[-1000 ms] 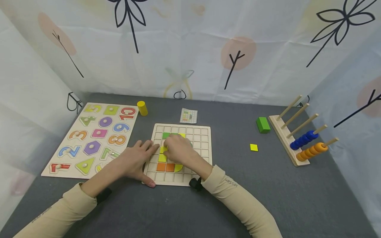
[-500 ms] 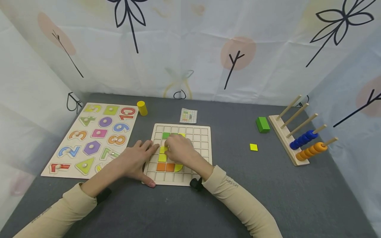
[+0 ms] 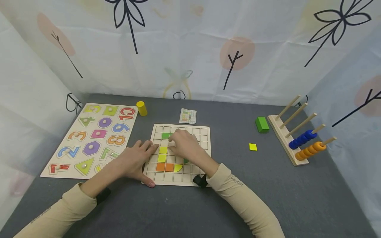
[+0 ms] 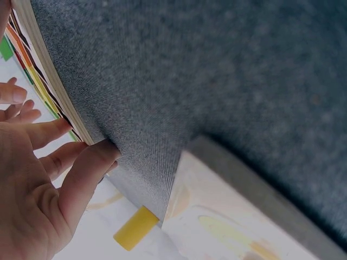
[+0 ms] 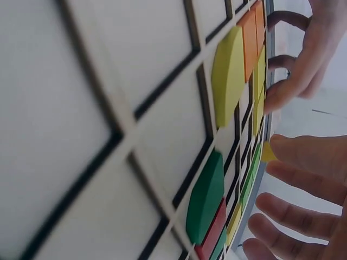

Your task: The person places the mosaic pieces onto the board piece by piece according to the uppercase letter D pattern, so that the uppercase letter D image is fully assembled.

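A wooden grid board lies in front of me with coloured tiles in its cells. My left hand rests along its left edge, fingers spread and thumb at the near corner. Just over the middle of the board is my right hand, with nothing between its loosely extended fingers in the right wrist view. Yellow squares, orange squares, a rounded yellow tile and a green square show beside it. The right wrist view also has a rounded dark green tile and a red tile.
A number and shape puzzle board lies at left, a yellow cylinder by its far corner. Behind the grid is a pattern card. To the right are a yellow square tile, a green block and a peg stand with rings.
My right hand has drawn back slightly to the right, and its curled fingers have loosened. More of the tiles beside it show. The left hand stays in place.
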`<state>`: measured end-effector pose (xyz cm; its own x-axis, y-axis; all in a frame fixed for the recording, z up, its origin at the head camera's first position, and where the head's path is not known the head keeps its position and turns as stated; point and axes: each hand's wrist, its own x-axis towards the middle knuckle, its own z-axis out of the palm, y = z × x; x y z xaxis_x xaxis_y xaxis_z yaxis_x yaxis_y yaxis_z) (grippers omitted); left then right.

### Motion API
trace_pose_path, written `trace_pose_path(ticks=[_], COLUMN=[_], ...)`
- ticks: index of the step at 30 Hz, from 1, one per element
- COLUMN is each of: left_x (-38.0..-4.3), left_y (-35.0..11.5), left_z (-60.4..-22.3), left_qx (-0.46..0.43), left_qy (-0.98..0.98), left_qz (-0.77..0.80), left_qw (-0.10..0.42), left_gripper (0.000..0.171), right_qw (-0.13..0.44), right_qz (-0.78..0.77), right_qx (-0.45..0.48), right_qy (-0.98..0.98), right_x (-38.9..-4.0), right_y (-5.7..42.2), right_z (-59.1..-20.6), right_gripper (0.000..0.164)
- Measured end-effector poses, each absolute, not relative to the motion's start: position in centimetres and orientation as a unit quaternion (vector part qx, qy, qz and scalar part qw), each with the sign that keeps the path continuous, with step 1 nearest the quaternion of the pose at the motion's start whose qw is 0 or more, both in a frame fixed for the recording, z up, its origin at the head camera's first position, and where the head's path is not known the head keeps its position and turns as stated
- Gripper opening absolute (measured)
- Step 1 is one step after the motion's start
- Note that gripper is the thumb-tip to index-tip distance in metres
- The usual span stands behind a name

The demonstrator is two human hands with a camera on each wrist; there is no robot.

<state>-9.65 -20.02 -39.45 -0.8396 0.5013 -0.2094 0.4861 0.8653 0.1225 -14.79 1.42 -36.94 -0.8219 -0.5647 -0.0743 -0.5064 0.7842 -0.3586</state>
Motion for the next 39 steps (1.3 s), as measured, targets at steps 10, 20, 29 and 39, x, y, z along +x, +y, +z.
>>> trace_pose_path(ticks=[10, 20, 29, 39], left_x=[-9.6, -9.5, -9.5, -9.5], left_y=[-19.9, -20.1, -20.0, -20.0], left_z=[-39.3, -39.3, -39.6, -39.5], left_qx=[0.255, 0.260, 0.261, 0.261], left_qy=[0.959, 0.958, 0.958, 0.958], left_qz=[0.032, 0.037, 0.036, 0.038], left_qw=[0.121, 0.113, 0.111, 0.113], left_gripper=[0.136, 0.136, 0.137, 0.136], right_qw=[0.100, 0.109, 0.088, 0.088], right_qz=[-0.163, -0.145, -0.118, -0.099], right_qx=[-0.255, -0.200, -0.178, -0.147], right_qy=[0.948, 0.963, 0.973, 0.980], right_x=[-15.8, -16.9, -16.9, -16.3], right_y=[4.2, 8.9, 14.3, 19.8], right_z=[-36.9, -36.6, -36.5, -36.5], right_gripper=[0.025, 0.030, 0.032, 0.035])
